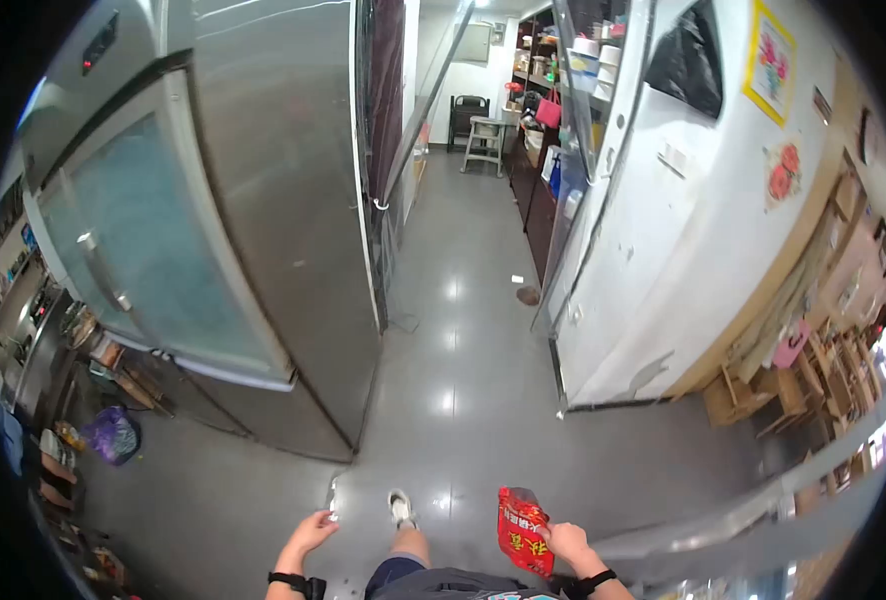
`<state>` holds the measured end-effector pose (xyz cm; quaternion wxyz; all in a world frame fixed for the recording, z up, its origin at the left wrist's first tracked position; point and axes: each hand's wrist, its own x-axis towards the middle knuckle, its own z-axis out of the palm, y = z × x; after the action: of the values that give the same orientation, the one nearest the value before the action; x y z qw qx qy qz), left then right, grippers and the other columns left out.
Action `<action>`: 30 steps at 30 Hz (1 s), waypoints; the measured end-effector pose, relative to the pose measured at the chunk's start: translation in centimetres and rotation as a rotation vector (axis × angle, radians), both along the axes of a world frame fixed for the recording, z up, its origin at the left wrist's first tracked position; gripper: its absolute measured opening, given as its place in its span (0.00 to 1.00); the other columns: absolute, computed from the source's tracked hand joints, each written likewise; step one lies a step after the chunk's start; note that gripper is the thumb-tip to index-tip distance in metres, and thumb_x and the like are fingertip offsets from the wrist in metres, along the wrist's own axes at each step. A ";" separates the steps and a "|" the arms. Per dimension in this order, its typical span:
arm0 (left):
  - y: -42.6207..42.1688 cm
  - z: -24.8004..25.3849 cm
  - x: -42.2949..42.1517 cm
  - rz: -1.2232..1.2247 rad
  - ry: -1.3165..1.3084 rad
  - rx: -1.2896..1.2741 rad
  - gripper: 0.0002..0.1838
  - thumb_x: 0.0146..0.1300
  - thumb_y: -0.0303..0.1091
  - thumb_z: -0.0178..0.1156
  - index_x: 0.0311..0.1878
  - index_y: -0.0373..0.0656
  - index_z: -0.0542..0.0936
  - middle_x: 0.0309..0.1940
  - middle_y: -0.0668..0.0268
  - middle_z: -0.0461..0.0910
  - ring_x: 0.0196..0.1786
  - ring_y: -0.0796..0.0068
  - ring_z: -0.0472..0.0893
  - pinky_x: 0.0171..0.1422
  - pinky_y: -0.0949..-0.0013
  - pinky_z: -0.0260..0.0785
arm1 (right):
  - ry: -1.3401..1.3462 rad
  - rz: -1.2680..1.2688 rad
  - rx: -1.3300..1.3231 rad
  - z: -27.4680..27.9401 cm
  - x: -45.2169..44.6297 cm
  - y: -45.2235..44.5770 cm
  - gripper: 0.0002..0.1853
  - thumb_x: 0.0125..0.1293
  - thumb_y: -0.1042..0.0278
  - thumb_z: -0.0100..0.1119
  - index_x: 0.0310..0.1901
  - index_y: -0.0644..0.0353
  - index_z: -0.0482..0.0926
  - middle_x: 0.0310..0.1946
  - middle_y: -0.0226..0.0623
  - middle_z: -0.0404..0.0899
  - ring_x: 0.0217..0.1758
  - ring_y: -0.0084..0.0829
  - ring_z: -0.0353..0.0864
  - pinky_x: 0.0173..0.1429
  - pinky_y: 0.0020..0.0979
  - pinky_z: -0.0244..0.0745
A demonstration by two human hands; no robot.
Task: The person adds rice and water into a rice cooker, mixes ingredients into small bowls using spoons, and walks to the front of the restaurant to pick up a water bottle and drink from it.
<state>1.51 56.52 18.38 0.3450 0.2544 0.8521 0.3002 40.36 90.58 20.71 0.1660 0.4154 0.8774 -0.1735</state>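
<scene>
A red packet (523, 532) with yellow and white lettering hangs from my right hand (569, 541), whose fingers are closed on its right edge. To the left of my body, my left hand (313, 530) is raised over the floor with its fingers curled together. Something small and whitish shows at its fingertips, too small to name. Between the two hands, a foot in a light shoe (401, 508) is on the grey tiles.
A tall steel cabinet (283, 200) with a frosted glass door is on the left. A purple bag (113, 435) lies beyond it. Ahead, an aisle floor (453, 250) leads to a stool (485, 145). A white wall (653, 250) and wooden chairs (763, 400) are right.
</scene>
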 end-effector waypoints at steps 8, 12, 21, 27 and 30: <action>27.5 -3.3 -24.7 0.063 0.058 0.015 0.17 0.55 0.37 0.54 0.48 0.45 0.76 0.37 0.60 0.80 0.43 0.65 0.79 0.49 0.66 0.70 | -0.106 0.036 -0.129 -4.2 -16.6 23.4 0.22 0.61 0.47 0.44 0.35 0.60 0.78 0.33 0.50 0.78 0.40 0.49 0.77 0.45 0.44 0.71; 49.5 0.1 -33.1 -0.312 0.114 0.192 0.21 0.57 0.44 0.56 0.53 0.48 0.72 0.42 0.58 0.79 0.44 0.61 0.78 0.48 0.63 0.70 | -0.158 -0.077 -0.192 -1.8 -23.3 34.8 0.28 0.60 0.42 0.45 0.31 0.65 0.79 0.31 0.53 0.78 0.39 0.52 0.76 0.45 0.45 0.70; 89.8 3.6 -49.5 -0.653 -0.207 0.160 0.25 0.60 0.45 0.54 0.57 0.42 0.68 0.47 0.54 0.76 0.49 0.65 0.75 0.53 0.67 0.66 | 0.119 -0.256 -0.300 -6.0 -43.6 66.1 0.30 0.57 0.41 0.48 0.33 0.68 0.78 0.31 0.56 0.77 0.40 0.53 0.76 0.46 0.43 0.70; 105.2 -2.0 -64.3 -0.472 -0.127 0.124 0.25 0.58 0.46 0.56 0.55 0.42 0.71 0.46 0.56 0.77 0.49 0.65 0.75 0.52 0.66 0.67 | 0.343 -0.012 -0.074 -0.1 -65.7 90.8 0.21 0.60 0.51 0.47 0.30 0.65 0.76 0.28 0.53 0.76 0.37 0.54 0.75 0.42 0.46 0.69; 112.4 -1.0 -71.1 -0.267 -0.111 0.191 0.23 0.57 0.43 0.57 0.53 0.42 0.72 0.41 0.59 0.78 0.44 0.68 0.77 0.49 0.68 0.68 | 0.436 -0.114 -0.025 0.7 -76.7 102.5 0.26 0.58 0.50 0.52 0.30 0.74 0.75 0.26 0.62 0.74 0.34 0.55 0.76 0.39 0.46 0.70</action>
<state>-69.61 168.93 17.36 0.4029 0.3801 0.7579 0.3446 -36.33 193.08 21.39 -0.0328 0.4150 0.8653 -0.2792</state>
